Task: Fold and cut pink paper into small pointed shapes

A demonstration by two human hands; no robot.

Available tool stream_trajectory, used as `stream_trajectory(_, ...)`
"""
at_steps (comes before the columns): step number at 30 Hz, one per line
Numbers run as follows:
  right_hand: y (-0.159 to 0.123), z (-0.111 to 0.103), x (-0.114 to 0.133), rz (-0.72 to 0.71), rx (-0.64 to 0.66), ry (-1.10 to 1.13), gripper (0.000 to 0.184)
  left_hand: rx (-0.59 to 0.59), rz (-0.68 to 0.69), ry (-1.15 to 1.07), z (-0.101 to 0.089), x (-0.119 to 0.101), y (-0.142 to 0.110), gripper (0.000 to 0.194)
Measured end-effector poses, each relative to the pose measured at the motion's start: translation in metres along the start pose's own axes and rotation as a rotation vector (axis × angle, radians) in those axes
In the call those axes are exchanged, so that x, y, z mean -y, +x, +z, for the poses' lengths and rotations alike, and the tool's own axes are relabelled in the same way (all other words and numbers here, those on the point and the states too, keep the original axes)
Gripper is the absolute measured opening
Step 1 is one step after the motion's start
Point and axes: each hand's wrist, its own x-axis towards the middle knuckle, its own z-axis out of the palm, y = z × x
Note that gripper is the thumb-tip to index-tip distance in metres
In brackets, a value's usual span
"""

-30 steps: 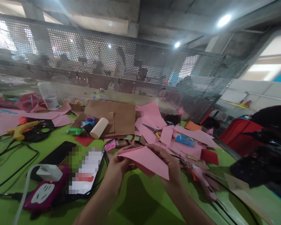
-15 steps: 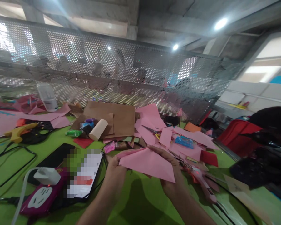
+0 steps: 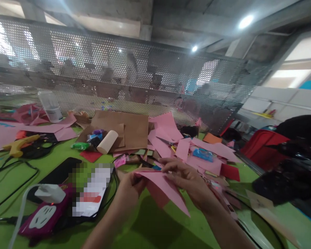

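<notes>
A folded sheet of pink paper (image 3: 162, 186) hangs in the air above the green tabletop, its loose flap drooping toward me on the right. My left hand (image 3: 129, 186) pinches its left end between thumb and fingers. At the upper edge, my right hand (image 3: 190, 181) has its thumb and bent fingers on the paper. Beyond the right forearm, partly covered by it, lies a pink hot glue gun (image 3: 221, 195). Past my hands, scissors (image 3: 166, 141) rest among loose pink paper pieces (image 3: 168, 126).
To the left are a purple power strip (image 3: 38, 221) with a white plug (image 3: 50, 193), phones, cables and a yellow-handled glue gun (image 3: 22, 145). Brown cardboard (image 3: 134, 129), a beige paper roll (image 3: 108, 141) and a white bottle (image 3: 50, 107) stand before a perforated metal screen (image 3: 106, 76).
My right hand has moved from the paper's right side up to its top edge. The paper has turned, and its right flap now droops lower. My left hand stays at the left end.
</notes>
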Motion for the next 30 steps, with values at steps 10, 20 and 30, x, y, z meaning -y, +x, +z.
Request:
stream_trajectory(10,0.003,0.007,-0.008,-0.049,-0.006,-0.094,0.020,-0.028,-0.025,0.097,-0.001,0.001,-0.003,0.026)
stream_trajectory(20,0.002,0.012,-0.005,-0.055,-0.046,-0.170,0.018,0.022,-0.030,0.168,-0.002,0.006,-0.001,0.030)
stream_trajectory(30,-0.001,0.034,0.001,-0.213,-0.046,-0.215,0.010,0.087,-0.053,0.249,0.001,0.013,-0.004,0.019)
